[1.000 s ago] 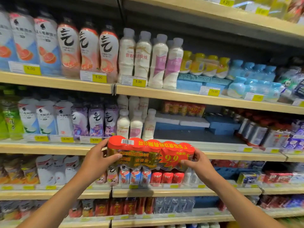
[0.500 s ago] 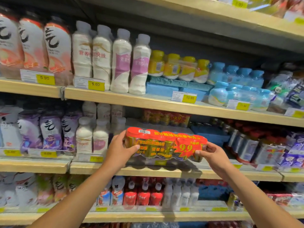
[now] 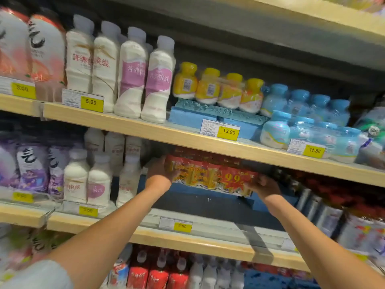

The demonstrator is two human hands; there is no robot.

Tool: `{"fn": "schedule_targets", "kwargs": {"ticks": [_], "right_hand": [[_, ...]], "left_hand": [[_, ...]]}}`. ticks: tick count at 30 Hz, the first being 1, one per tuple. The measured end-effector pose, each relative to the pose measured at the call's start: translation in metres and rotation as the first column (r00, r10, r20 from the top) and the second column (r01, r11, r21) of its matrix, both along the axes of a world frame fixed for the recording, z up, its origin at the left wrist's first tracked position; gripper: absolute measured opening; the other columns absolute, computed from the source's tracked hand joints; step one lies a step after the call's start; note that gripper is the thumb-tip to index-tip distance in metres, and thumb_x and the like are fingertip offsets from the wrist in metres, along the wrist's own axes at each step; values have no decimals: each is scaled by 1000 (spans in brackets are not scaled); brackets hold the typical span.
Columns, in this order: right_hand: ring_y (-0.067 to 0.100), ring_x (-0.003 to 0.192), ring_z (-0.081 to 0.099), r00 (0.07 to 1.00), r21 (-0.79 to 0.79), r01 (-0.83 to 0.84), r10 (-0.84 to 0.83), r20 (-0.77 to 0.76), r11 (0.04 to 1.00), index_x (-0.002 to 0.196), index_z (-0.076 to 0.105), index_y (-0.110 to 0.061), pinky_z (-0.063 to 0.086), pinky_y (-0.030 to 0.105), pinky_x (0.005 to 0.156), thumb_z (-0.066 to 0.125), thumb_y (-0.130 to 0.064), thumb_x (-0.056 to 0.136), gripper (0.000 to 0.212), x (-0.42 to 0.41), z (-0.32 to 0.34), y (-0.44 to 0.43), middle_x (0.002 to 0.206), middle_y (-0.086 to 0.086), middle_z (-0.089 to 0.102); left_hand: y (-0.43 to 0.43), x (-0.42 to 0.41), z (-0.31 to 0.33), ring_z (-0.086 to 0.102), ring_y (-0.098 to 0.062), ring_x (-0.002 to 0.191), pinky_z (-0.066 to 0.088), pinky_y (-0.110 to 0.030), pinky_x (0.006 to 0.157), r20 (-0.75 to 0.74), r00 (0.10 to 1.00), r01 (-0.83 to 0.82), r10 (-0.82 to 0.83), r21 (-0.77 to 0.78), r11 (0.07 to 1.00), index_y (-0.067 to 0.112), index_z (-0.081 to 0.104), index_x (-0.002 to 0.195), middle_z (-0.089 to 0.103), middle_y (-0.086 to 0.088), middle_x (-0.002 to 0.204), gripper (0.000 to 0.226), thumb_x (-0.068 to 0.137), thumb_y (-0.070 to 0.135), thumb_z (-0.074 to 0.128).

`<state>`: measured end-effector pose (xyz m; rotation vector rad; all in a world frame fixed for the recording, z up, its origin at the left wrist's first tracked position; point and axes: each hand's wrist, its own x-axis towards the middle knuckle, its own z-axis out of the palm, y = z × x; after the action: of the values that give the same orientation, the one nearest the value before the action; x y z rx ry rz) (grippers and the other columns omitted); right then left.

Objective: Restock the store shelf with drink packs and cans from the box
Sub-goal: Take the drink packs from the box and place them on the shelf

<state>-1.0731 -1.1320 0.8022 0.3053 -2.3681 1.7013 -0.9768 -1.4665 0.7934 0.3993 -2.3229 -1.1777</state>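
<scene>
A shrink-wrapped drink pack [image 3: 210, 176] with red tops, gold wrap and a red "9.9" burst sits inside the middle shelf bay, just above blue foam risers [image 3: 200, 191]. My left hand [image 3: 159, 172] grips its left end and my right hand [image 3: 263, 185] grips its lower right corner. Both arms reach up and forward into the bay. Behind the pack, more red packs [image 3: 200, 152] show dimly at the back. The box is out of view.
The wooden shelf edge [image 3: 187, 140] hangs just above the pack. White bottles [image 3: 100, 180] stand left of it, dark cans and red packs [image 3: 325, 205] right. Yellow-capped packs [image 3: 218, 88] and blue-capped packs [image 3: 302, 113] fill the shelf above. Red bottles [image 3: 156, 274] stand below.
Both hands have pushed the drink pack up and forward from in front of the shelf into the middle bay. The view has shifted closer and tilted upward.
</scene>
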Motion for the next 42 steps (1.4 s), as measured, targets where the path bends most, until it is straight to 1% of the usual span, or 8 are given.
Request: {"fn": "schedule_targets", "kwargs": {"ticks": [3, 9, 16, 20, 23, 29, 33, 42], "right_hand": [[15, 91, 69, 1000, 20, -9, 9, -30, 1000, 119, 67, -2, 52, 16, 67, 80, -1, 78, 42, -26, -4, -2, 112, 11, 73], [25, 101, 67, 998, 88, 45, -41, -43, 995, 122, 67, -7, 54, 42, 91, 83, -11, 79, 46, -59, -3, -14, 110, 9, 71], [21, 96, 63, 994, 196, 80, -65, -83, 977, 122, 67, -5, 45, 22, 69, 83, -15, 80, 47, -82, -5, -28, 104, 6, 67], [30, 107, 65, 994, 258, 93, -75, -80, 962, 123, 67, -5, 51, 39, 89, 83, -18, 79, 48, -90, -9, -30, 116, 16, 69], [25, 101, 63, 995, 263, 87, -74, -59, 961, 123, 66, -4, 50, 37, 86, 85, -17, 78, 51, -91, -8, -27, 118, 17, 69], [33, 111, 64, 998, 208, 68, -68, -7, 976, 128, 61, -3, 53, 44, 94, 84, -9, 78, 56, -84, -10, -31, 123, 20, 67], [33, 115, 63, 999, 256, 52, -52, -7, 965, 132, 59, -5, 51, 46, 99, 87, -14, 75, 64, -72, -7, -32, 125, 18, 67], [38, 120, 59, 965, 492, 200, -85, -246, 847, 130, 55, -3, 48, 45, 99, 86, -33, 75, 69, -19, 10, -44, 127, 19, 64]], "left_hand": [[-3, -28, -1, 55, -30, 126, 46, -44, 102, -27, 999, -23, 22, -35, 999, 21, 46, 143, 59, -6, 138, 72, 82, 45, 76], [-5, -62, -9, 62, -26, 115, 47, -33, 91, -152, 988, 8, -8, -2, 1000, 19, 56, 126, 67, -4, 123, 51, 82, 32, 78], [-8, -84, -10, 62, -26, 114, 38, -26, 81, -166, 986, -8, 4, -27, 1000, 21, 56, 127, 67, -4, 122, 49, 84, 26, 77], [-13, -91, -12, 61, -27, 117, 38, -26, 81, -125, 992, -4, -6, -81, 997, 21, 52, 133, 65, -5, 127, 53, 85, 28, 75], [-13, -90, -12, 61, -29, 116, 39, -27, 81, -105, 994, 7, -20, -125, 992, 18, 50, 135, 64, -8, 127, 55, 87, 30, 73], [-9, -82, -11, 60, -30, 117, 39, -27, 86, -107, 990, 71, -90, -175, 982, 17, 54, 127, 65, -9, 125, 44, 88, 28, 72], [-8, -70, -10, 57, -31, 122, 47, -39, 100, -71, 989, 119, -133, -178, 977, 18, 49, 133, 61, -9, 131, 53, 88, 30, 71], [-11, -42, -4, 53, -28, 125, 45, -44, 104, 73, 982, 187, -174, -238, 953, 18, 46, 136, 56, -8, 134, 62, 84, 36, 73]]}}
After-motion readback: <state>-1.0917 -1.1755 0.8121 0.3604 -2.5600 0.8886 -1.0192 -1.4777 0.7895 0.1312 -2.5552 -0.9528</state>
